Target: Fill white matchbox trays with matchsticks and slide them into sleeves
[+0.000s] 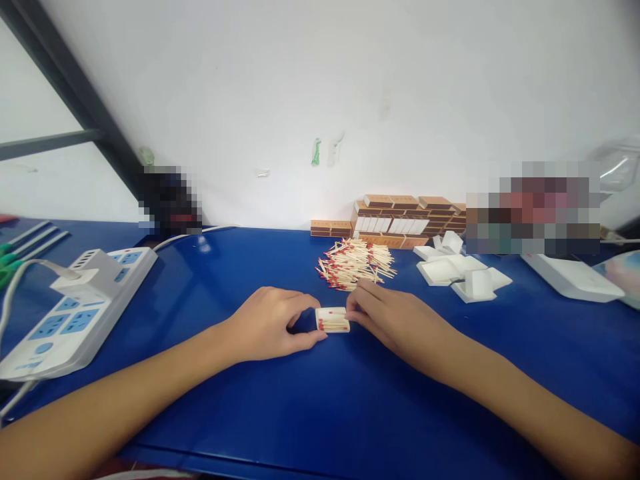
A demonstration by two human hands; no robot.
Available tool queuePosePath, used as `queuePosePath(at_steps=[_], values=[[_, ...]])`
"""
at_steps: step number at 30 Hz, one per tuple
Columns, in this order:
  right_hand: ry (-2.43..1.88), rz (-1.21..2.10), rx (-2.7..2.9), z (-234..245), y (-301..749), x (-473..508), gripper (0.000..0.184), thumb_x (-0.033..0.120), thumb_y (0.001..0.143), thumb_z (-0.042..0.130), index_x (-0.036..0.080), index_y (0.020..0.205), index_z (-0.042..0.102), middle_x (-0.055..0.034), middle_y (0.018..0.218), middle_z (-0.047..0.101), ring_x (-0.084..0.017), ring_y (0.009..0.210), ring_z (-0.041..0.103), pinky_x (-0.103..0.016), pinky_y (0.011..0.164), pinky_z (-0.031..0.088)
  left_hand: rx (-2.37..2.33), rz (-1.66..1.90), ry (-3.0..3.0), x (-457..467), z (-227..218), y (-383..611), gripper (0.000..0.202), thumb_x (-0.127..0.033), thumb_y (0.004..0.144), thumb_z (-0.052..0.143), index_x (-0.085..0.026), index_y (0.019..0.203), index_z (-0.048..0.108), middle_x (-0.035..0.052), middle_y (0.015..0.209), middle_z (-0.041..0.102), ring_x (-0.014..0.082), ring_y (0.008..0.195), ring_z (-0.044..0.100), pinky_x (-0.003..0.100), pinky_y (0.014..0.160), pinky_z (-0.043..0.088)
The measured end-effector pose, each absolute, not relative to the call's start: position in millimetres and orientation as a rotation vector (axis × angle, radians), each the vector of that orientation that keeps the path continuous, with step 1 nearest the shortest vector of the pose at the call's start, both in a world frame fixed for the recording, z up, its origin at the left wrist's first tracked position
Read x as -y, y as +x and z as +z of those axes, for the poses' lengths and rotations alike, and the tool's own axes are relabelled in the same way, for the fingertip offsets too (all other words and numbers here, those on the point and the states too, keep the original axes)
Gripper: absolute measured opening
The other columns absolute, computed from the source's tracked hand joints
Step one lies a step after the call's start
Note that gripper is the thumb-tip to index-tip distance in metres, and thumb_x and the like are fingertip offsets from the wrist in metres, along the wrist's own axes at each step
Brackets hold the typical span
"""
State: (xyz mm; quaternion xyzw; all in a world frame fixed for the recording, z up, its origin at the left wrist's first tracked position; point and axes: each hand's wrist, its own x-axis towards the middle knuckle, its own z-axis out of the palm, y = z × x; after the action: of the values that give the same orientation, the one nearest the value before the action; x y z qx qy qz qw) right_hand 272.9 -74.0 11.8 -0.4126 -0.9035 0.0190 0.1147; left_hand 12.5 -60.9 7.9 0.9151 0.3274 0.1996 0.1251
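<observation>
On the blue table, a small white matchbox tray (341, 311) holds several red-tipped matches (334, 325) lying side by side. My left hand (273, 323) grips the tray's left end between thumb and fingers. At the tray's right end my right hand (395, 317) is closed in a pinch, with a match (337, 313) reaching from its fingertips over the tray's upper part. Just beyond the tray lies a loose heap of matches (353, 262), most with red heads.
Stacked brown matchboxes (393, 223) stand against the white wall. Several white trays (460, 267) lie scattered to the right, near a white box-like object (575, 277). At left sits a white power strip (75, 317) with a plug and cable. Blurred patches hide things at both back corners.
</observation>
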Motion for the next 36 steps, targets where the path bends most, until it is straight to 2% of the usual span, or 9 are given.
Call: queuePosePath(at_steps=[9,17,21,26,36], values=[[-1.061,0.020,2.570,10,271,77,0.017,0.025,0.106,0.052,0.018,0.098,0.065,-0.0056,0.094,0.066,-0.018,0.075,0.065,-0.030,0.064,0.046,-0.958,0.569,2.680,62,8,13,0.030,-0.041,0.090,0.073,-0.021,0.113,0.072,-0.0052,0.067,0.061,0.0102,0.057,0.056,0.023,0.057,0.036],[-1.219,0.035,2.207,8,308,34,0.015,0.026,0.101,0.059,0.019,0.088,0.065,-0.0013,0.077,0.059,-0.017,0.069,0.056,-0.030,0.065,0.041,-0.958,0.554,2.656,64,9,12,0.032,-0.041,0.091,0.073,-0.023,0.117,0.073,-0.0062,0.068,0.060,0.0093,0.058,0.056,0.022,0.057,0.037],[-1.276,0.040,2.265,1,302,30,0.016,0.031,0.101,0.058,0.020,0.092,0.065,-0.0039,0.088,0.063,-0.018,0.075,0.060,-0.031,0.069,0.044,-0.952,0.540,2.657,64,10,13,0.032,-0.041,0.091,0.073,-0.023,0.117,0.073,-0.0060,0.068,0.060,0.0096,0.058,0.056,0.023,0.057,0.037],[-1.311,-0.137,2.388,-5,295,30,0.018,0.027,0.105,0.051,0.018,0.097,0.064,-0.0080,0.096,0.064,-0.022,0.085,0.064,-0.032,0.073,0.046,-0.947,0.531,2.675,64,10,14,0.032,-0.041,0.091,0.072,-0.022,0.117,0.073,-0.0060,0.067,0.060,0.0096,0.057,0.055,0.023,0.057,0.037],[-1.380,-0.420,2.497,0,303,27,0.024,0.026,0.107,0.043,0.016,0.096,0.062,-0.0094,0.096,0.063,-0.021,0.079,0.063,-0.031,0.066,0.040,-0.964,0.522,2.668,64,12,14,0.031,-0.042,0.091,0.072,-0.023,0.116,0.073,-0.0056,0.067,0.061,0.0100,0.057,0.056,0.023,0.056,0.037]])
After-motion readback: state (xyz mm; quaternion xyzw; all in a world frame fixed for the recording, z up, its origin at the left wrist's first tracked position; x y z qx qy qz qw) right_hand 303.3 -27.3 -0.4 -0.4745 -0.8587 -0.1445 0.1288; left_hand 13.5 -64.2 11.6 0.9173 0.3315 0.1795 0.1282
